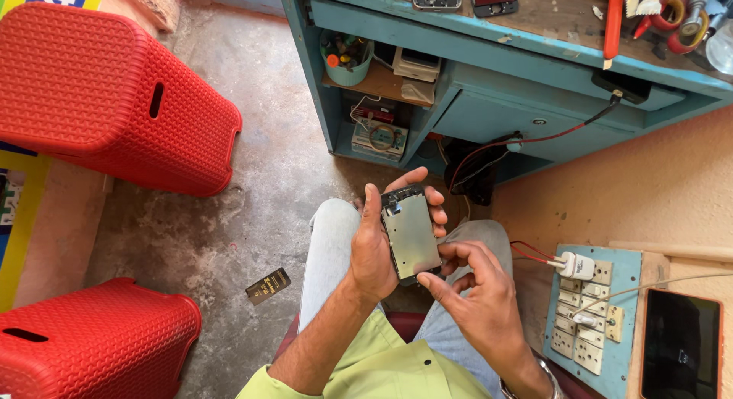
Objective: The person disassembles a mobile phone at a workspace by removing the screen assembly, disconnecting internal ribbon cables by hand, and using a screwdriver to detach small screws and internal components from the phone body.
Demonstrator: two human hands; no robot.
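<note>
My left hand (376, 246) grips a phone screen assembly (411, 232), its silver metal back plate facing up, over my lap. The thumb lies along its left edge and the fingers wrap around the top and right side. My right hand (475, 286) is at the part's lower right corner, fingers curled and fingertips touching the bottom edge. I sit with jeans-clad knees below the hands.
Two red plastic stools (107, 93) (92, 338) stand on the concrete floor at left. A small dark flat part (268, 285) lies on the floor. A blue workbench (496, 78) with tools and phones is ahead. A switchboard (592, 307) with a white charger and a phone (681, 344) is at right.
</note>
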